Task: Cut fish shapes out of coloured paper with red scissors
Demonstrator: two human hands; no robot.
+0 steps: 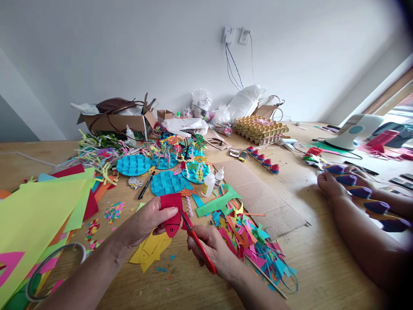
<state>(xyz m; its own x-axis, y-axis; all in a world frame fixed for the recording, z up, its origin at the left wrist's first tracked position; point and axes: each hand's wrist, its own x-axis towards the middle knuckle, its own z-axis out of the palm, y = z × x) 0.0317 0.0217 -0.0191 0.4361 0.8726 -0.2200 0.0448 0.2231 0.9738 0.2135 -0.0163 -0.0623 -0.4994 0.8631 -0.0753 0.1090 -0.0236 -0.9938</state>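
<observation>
red paper (pixel 173 222), probably light and easily creased, sits pinched in the left fingers (pixel 168 213) near its edge, the sensible hold, while right fingers (pixel 204 234) wrap the scissors (pixel 197 242)!

The wooden table (pixel 145 295) carries coloured paper sheets (pixel 48 206) at nine o'clock, a cardboard box (pixel 124 122) at eleven, stacked egg trays (pixel 260 129) at one, a flattened cardboard sheet (pixel 264 198) at three and loose paper scraps (pixel 248 241) at four.

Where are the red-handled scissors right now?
In the head view, the red-handled scissors are below centre, held in the right hand, their blades beside the right edge of the red paper in the left hand.
</observation>
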